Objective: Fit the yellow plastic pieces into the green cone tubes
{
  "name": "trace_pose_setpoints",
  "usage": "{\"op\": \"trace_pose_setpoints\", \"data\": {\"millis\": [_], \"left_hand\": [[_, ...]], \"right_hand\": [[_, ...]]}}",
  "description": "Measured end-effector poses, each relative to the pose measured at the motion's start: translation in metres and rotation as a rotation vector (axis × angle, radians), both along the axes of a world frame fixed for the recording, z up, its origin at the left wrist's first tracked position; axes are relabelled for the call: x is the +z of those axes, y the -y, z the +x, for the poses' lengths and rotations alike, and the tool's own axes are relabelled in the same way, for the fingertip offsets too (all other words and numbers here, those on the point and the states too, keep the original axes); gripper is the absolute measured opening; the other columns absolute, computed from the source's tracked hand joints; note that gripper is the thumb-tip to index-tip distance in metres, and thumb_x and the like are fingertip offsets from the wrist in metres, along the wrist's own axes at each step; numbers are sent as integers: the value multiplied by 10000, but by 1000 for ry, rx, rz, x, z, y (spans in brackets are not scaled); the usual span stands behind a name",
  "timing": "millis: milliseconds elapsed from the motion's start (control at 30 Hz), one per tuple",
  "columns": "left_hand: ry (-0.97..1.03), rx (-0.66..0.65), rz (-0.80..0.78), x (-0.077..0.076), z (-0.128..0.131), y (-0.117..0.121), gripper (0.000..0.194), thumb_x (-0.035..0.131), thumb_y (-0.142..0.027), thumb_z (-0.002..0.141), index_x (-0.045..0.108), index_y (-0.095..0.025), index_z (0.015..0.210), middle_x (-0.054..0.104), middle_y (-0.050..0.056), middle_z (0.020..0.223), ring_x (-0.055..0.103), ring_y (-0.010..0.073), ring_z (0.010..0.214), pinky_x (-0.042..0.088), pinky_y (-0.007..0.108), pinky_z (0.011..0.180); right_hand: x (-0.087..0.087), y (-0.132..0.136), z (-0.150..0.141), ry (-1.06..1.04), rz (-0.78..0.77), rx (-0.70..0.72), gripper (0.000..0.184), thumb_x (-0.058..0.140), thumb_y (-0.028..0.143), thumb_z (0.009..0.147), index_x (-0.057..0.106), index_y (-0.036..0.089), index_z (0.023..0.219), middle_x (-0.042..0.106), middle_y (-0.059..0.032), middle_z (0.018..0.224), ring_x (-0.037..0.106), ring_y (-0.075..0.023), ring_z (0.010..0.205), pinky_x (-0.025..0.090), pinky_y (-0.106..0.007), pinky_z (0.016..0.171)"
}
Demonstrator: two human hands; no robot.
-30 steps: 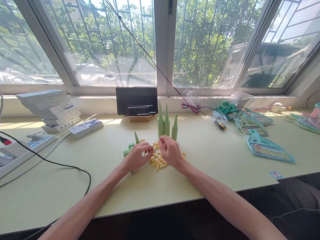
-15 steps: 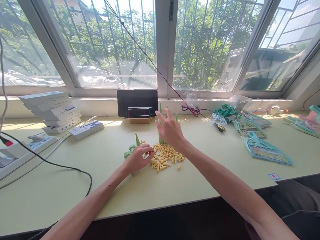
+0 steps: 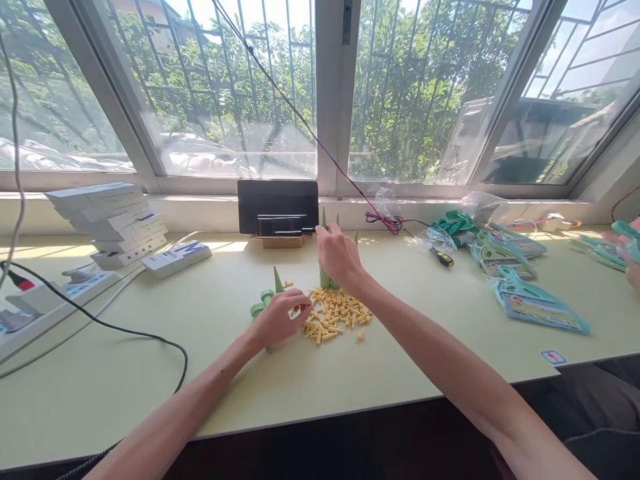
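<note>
My left hand (image 3: 284, 317) is closed at the left edge of a pile of small tan tapered pegs (image 3: 337, 313); whatever its fingertips pinch is hidden. Beside it are a green pointed cone (image 3: 278, 280) and round green pieces (image 3: 259, 309), partly covered by the hand. Farther back, my right hand (image 3: 340, 259) has its fingers closed around one of several tall green cones (image 3: 324, 217) standing behind the pile. The tips of two more cones (image 3: 357, 235) show past the hand, and their lower parts are mostly hidden.
A black screen (image 3: 277, 200) leans by the window. White boxes (image 3: 115, 220) are stacked left, near a power strip (image 3: 65, 293) and cables. Right are a yellow-black screwdriver (image 3: 442, 257) and bagged teal items (image 3: 540, 303). Another person's hand (image 3: 634, 270) shows at the right edge.
My right hand's spread fingers have closed onto a green cone. My left hand has stayed by the pile, still closed. The whole view has shifted slightly.
</note>
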State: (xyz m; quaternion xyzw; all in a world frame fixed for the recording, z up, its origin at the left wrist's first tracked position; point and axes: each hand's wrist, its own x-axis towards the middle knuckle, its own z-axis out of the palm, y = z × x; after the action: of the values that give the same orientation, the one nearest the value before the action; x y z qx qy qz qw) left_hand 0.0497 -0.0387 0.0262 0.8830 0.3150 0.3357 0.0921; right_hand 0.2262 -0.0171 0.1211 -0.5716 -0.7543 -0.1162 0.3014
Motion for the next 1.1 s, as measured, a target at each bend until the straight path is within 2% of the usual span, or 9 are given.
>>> {"op": "trace_pose_setpoints", "data": {"millis": [167, 367, 500, 600, 667, 767, 867, 967, 1100], "left_hand": [[-4, -9, -11, 0, -1, 1, 184, 527, -196, 895, 653, -193, 761, 628, 22, 716, 563, 131, 648, 465, 251, 637], [-2, -12, -21, 1, -1, 1, 175, 533, -195, 894, 655, -192, 769, 626, 23, 719, 564, 134, 655, 463, 252, 637], [-4, -11, -14, 1, -1, 2, 179, 532, -198, 898, 648, -186, 762, 620, 24, 715, 559, 132, 653, 460, 250, 635], [-3, -13, -2, 2, -1, 2, 182, 530, -195, 899, 641, -183, 755, 611, 19, 707, 554, 129, 649, 456, 246, 628], [3, -11, 11, 3, -1, 2, 182, 531, -199, 902, 638, -182, 756, 607, 16, 705, 552, 126, 648, 455, 243, 629], [15, 0, 25, 4, -1, 2, 179, 535, -219, 914, 635, -182, 770, 606, 11, 710, 555, 122, 650, 456, 239, 632], [29, 33, 40, 4, -1, 2, 135, 558, -250, 916, 649, -187, 838, 606, 2, 718, 562, 119, 650, 459, 240, 637], [45, 63, 65, 3, -2, 1, 105, 598, -283, 902, 648, -191, 901, 607, -6, 721, 566, 118, 645, 462, 243, 638], [61, 72, 92, 1, -3, -1, 129, 632, -314, 888, 631, -192, 929, 607, -9, 726, 569, 123, 658, 468, 244, 646]], "right_hand": [[12, 1, 1, -6, 38, 9, 304, 351, 141, 1000, 576, 147, 1204, 595, -163, 1111, 646, -184, 717, 458, -304, 633], [41, 4, 5, -25, 146, 34, 335, 358, 137, 991, 552, 132, 1265, 559, -163, 1174, 627, -182, 742, 478, -332, 659], [55, 6, 9, -76, 290, 85, 381, 335, 110, 987, 504, 136, 1327, 490, -165, 1286, 611, -166, 782, 498, -332, 670], [51, 12, 11, -133, 436, 176, 395, 324, 100, 989, 476, 186, 1344, 466, -141, 1321, 596, -142, 790, 498, -299, 638], [39, 18, 11, -140, 512, 247, 361, 347, 119, 995, 491, 210, 1313, 496, -124, 1295, 584, -120, 753, 475, -269, 594], [7, 26, 12, -109, 542, 335, 302, 380, 135, 997, 524, 220, 1248, 554, -108, 1215, 548, -79, 644, 421, -235, 521], [-36, 31, 14, -47, 490, 403, 254, 401, 125, 982, 549, 184, 1180, 584, -106, 1126, 524, -56, 578, 360, -216, 462], [-76, 29, 15, -53, 413, 466, 227, 412, 138, 978, 559, 175, 1147, 597, -101, 1081, 553, -63, 595, 356, -203, 465], [-105, 24, 12, -217, 284, 455, 219, 401, 193, 1008, 570, 176, 1146, 605, -95, 1037, 567, -80, 631, 380, -200, 494]]}}
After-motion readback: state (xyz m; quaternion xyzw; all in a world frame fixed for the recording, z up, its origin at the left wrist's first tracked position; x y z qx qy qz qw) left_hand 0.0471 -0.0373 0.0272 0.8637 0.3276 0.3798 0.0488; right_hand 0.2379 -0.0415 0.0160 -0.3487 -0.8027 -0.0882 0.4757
